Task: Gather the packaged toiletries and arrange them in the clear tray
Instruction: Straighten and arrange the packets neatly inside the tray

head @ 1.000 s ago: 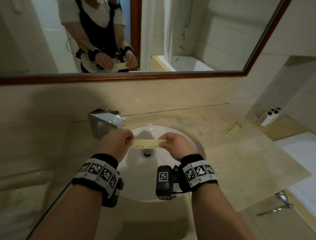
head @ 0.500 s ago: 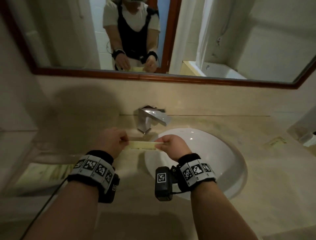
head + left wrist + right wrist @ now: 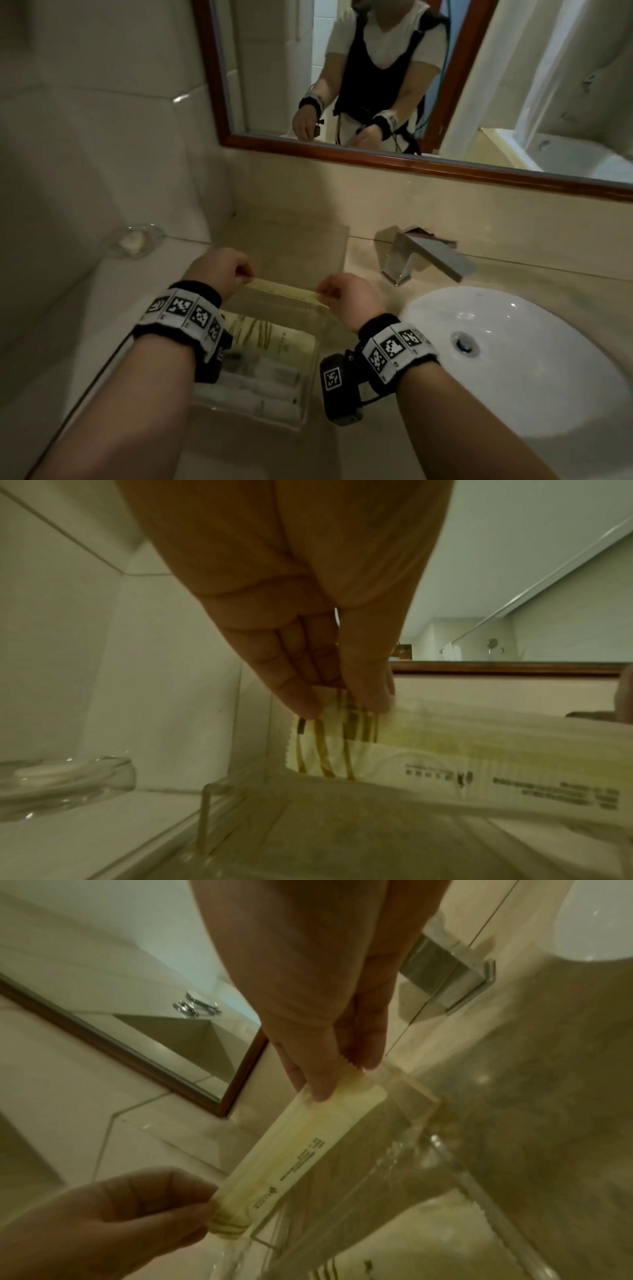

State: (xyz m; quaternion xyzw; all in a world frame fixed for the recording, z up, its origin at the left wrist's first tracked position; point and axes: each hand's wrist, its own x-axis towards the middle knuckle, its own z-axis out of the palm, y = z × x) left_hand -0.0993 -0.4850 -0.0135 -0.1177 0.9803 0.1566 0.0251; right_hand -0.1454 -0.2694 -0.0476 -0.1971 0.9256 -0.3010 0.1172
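While left hand (image 3: 219, 270) and right hand (image 3: 349, 296) pinch sachet (image 3: 286, 293) ends, clear tray (image 3: 308, 387) sits on marble counter (image 3: 342, 455) beside basin (image 3: 548, 394).

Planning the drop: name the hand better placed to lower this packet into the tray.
Neither clearly: left hand and right hand each pinch one end of the yellow packet, level above the clear tray. Lower together.
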